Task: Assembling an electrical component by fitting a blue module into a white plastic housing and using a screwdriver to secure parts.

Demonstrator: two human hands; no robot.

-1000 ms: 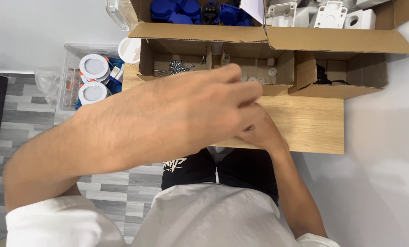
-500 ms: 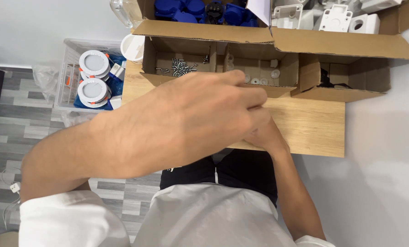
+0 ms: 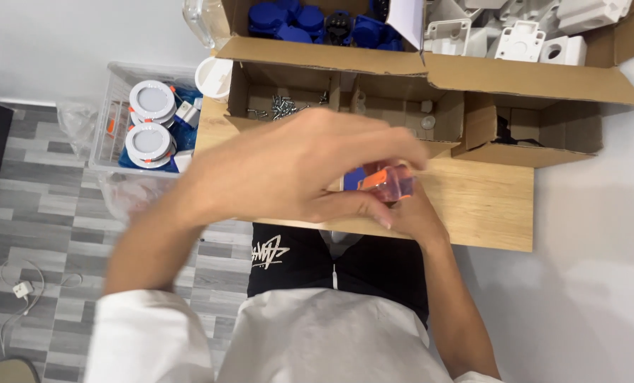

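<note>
both my hands on a small orange and clear plastic part

my left hand (image 3: 295, 167) and right hand (image 3: 412, 213) pinch the orange and clear plastic part (image 3: 386, 181) above the wooden table (image 3: 473, 206); beyond, a cardboard box (image 3: 430, 71) holds screws (image 3: 283, 106).

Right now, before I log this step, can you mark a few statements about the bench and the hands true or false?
1. Both hands meet at a small orange and clear part. True.
2. The screws lie loose on the floor. False: they sit in a cardboard box compartment.
3. Blue parts fill the top box. True.
4. The round white lights rest on the wooden board. False: they sit in a clear bin beside it.
</note>
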